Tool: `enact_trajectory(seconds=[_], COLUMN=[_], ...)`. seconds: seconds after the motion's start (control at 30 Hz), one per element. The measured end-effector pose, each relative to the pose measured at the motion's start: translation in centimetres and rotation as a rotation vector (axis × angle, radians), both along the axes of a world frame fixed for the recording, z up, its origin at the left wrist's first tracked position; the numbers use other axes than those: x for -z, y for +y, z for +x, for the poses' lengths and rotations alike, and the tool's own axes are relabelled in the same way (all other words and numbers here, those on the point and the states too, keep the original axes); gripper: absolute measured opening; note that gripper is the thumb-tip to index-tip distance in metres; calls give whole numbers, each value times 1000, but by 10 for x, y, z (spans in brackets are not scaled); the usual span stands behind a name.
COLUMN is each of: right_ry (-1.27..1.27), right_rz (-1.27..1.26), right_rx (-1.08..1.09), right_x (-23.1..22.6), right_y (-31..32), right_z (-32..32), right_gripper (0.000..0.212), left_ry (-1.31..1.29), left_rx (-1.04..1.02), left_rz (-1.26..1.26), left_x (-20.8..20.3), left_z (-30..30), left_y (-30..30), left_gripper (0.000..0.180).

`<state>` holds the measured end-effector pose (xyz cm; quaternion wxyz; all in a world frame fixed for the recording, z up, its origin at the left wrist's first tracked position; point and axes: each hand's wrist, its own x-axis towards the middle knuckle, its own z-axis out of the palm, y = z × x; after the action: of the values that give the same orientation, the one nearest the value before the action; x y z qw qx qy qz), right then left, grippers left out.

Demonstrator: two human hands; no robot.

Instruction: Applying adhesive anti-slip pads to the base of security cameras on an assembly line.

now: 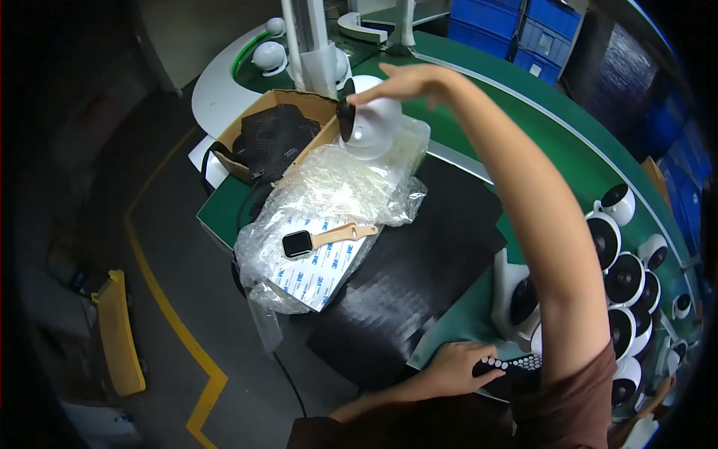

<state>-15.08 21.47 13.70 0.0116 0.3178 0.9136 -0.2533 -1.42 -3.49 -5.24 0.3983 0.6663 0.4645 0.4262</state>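
My right hand (404,82) reaches far across the bench and grips the top of a white round device (374,123) with a black front face. The device stands at the far end of the clear plastic wrap (329,179), its black face turned left. Close to my body, my left hand (456,368) is closed on the edge of a black piece with rows of white dots (505,364); my right arm and sleeve partly hide that piece. On the wrap lie a white sheet with blue print (318,277) and a smartwatch with a tan strap (299,243).
A cardboard box (258,101) holding black mesh material stands at the far left of the bench. Several white round devices with black faces (624,278) crowd the right side. A black mat (396,299) covers the middle. Blue crates (482,30) are stacked behind; a yellow cart (120,337) stands left.
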Motion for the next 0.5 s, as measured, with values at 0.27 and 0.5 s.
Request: enact_trajectory(seconds=[0.27, 0.5], right_ry=[-133, 48], right_rz=[532, 637], right_rx=[-260, 68], right_x=[-97, -9], right_y=[-85, -165], right_z=[124, 302], right_gripper=[32, 24], left_ry=[-139, -55], left_rx=[-3, -135], left_rz=[115, 278], left_x=[-4, -22], left_z=[-9, 2], left_y=[3, -7], left_gripper=[12, 13])
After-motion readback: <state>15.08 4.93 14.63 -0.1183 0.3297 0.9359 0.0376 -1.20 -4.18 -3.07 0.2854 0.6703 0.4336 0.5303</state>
